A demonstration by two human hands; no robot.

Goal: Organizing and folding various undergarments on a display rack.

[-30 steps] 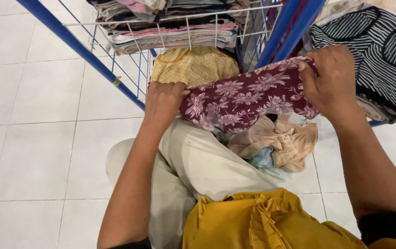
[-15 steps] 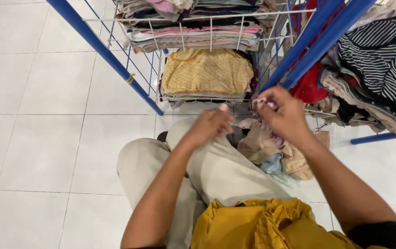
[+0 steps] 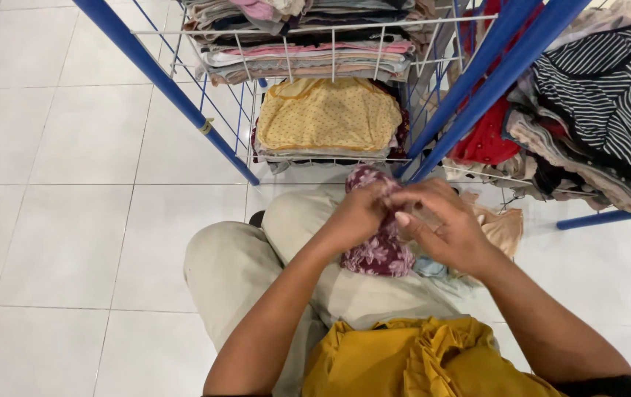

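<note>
A maroon cloth with a white flower print [image 3: 376,250] is bunched over my beige-trousered knee [image 3: 278,242]. My left hand [image 3: 359,215] grips its upper part, fingers closed on the fabric. My right hand [image 3: 440,224] meets it from the right and pinches the same cloth at the top. Both hands touch each other above my lap. A beige garment [image 3: 503,226] and a pale blue piece [image 3: 433,268] lie under my right hand on the floor beside my leg.
A blue-framed white wire rack [image 3: 330,33] stands ahead, with stacked folded clothes on top and a yellow dotted garment [image 3: 328,114] below. Striped and red clothes [image 3: 594,95] pile at the right. White floor tiles [image 3: 73,184] spread to the left. Mustard fabric [image 3: 403,360] covers my lap.
The flowered cloth, stretched wide between my hands a second ago, is now gathered into a small bundle. Both hands have come together over my knee.
</note>
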